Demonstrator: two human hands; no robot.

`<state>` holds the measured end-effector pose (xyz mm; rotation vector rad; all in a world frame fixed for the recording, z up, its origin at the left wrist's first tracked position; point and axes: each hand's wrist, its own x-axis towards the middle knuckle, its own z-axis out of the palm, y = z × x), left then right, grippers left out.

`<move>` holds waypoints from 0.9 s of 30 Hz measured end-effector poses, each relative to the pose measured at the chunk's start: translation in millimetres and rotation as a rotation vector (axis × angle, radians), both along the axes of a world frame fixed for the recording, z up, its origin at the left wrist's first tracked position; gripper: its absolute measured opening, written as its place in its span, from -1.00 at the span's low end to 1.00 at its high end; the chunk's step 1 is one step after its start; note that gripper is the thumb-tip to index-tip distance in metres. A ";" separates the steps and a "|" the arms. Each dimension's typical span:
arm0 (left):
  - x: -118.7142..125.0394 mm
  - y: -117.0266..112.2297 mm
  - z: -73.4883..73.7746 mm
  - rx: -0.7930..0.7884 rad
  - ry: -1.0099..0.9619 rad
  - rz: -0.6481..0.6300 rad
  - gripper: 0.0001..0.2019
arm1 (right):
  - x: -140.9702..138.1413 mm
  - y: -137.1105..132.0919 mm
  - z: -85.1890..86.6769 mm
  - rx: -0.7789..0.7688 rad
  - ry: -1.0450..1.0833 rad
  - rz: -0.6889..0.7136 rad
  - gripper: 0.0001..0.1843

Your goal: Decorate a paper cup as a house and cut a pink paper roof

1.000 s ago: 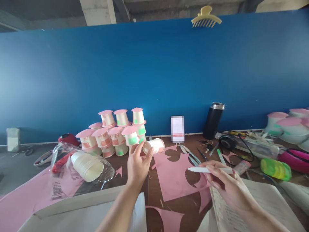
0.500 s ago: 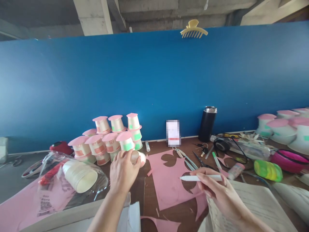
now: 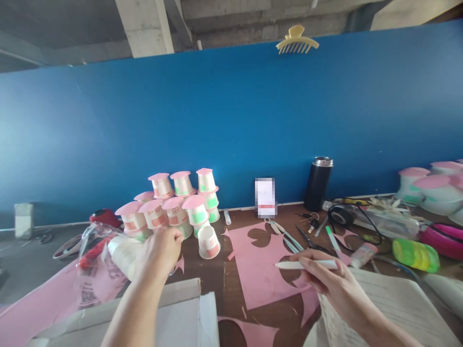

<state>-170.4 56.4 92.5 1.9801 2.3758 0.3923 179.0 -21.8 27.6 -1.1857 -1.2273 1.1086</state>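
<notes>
My right hand [image 3: 323,274] is closed around a white marker pen [image 3: 306,264], its tip pointing left above the cut pink paper sheet [image 3: 249,270]. My left hand [image 3: 162,250] is at the mouth of a stack of white paper cups [image 3: 123,253] in a clear plastic bag. Its fingers are turned away from view, so I cannot see whether they grip a cup. An upside-down paper cup [image 3: 209,242] with reddish window and door drawings stands alone on the table. Behind it are stacked cups [image 3: 155,214] with pink paper roofs and red or green drawings.
At the back stand a phone with a blurred screen [image 3: 265,196] and a black flask [image 3: 319,183]. Pliers [image 3: 287,236], scissors [image 3: 307,236] and a green-tipped marker [image 3: 333,241] lie near the right hand. Papers [image 3: 390,299] and a cardboard box [image 3: 173,308] occupy the front.
My left hand has let go of the drawn-on cup, which now stands on the table, and has moved left to the bagged cups. The right hand still holds the marker pen.
</notes>
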 end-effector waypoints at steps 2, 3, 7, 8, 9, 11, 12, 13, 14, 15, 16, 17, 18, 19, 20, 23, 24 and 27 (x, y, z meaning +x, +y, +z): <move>-7.0 1.2 -4.9 -0.090 -0.004 0.011 -0.81 | -0.2 0.2 -1.6 -0.017 -0.015 0.008 -0.64; -7.9 1.9 -8.5 -0.123 -0.004 0.016 -0.84 | 0.1 0.1 -2.4 -0.025 -0.021 0.009 -0.64; -2.0 4.7 -18.8 -0.169 0.003 0.037 -0.86 | 2.7 -1.7 -4.1 -0.028 -0.023 0.022 -0.67; 0.6 4.7 -19.0 -0.179 -0.001 0.034 -0.85 | 3.1 -2.2 -4.0 -0.027 -0.022 0.025 -0.67; 3.4 4.2 -18.3 -0.192 -0.008 0.024 -0.84 | 3.2 -2.7 -3.6 -0.028 -0.023 0.029 -0.67; 10.4 0.9 -14.7 -0.212 -0.023 -0.022 -0.81 | 2.4 -3.3 -2.3 -0.031 -0.027 0.032 -0.66; 15.1 -1.8 -12.5 -0.213 -0.029 -0.060 -0.80 | 1.7 -3.5 -1.5 -0.032 -0.028 0.033 -0.65; 20.9 -4.9 -10.6 -0.207 -0.033 -0.104 -0.79 | 0.7 -3.6 -0.5 -0.033 -0.028 0.035 -0.64; 28.1 -8.5 -9.4 -0.198 -0.032 -0.145 -0.79 | -0.2 -3.6 0.5 -0.032 -0.028 0.032 -0.64; 36.5 -12.0 -9.2 -0.191 -0.031 -0.187 -0.78 | -1.1 -3.5 1.6 -0.032 -0.030 0.029 -0.64; 45.9 -15.4 -10.2 -0.174 -0.027 -0.224 -0.77 | -1.7 -3.4 2.7 -0.031 -0.034 0.027 -0.63; 56.1 -18.3 -12.7 -0.157 -0.020 -0.259 -0.76 | -2.1 -3.4 3.7 -0.029 -0.039 0.025 -0.63; 66.5 -20.5 -16.7 -0.125 -0.009 -0.286 -0.76 | -2.2 -3.3 4.7 -0.026 -0.043 0.029 -0.63; 76.5 -21.8 -22.1 -0.093 0.002 -0.302 -0.76 | -2.2 -3.2 5.5 -0.025 -0.045 0.039 -0.62; 85.6 -22.1 -28.7 -0.071 0.014 -0.314 -0.76 | -2.0 -3.2 6.1 -0.023 -0.042 0.049 -0.62; 103.6 -17.4 -52.0 -0.036 0.041 -0.352 -0.74 | -2.0 -3.2 5.6 -0.011 -0.015 0.059 -0.63; 106.5 -14.7 -59.3 -0.037 0.046 -0.363 -0.75 | -2.4 -3.1 4.7 -0.003 -0.006 0.050 -0.63; 109.3 -7.6 -74.4 -0.034 0.051 -0.397 -0.74 | -4.9 -2.7 1.0 0.014 0.009 0.039 -0.60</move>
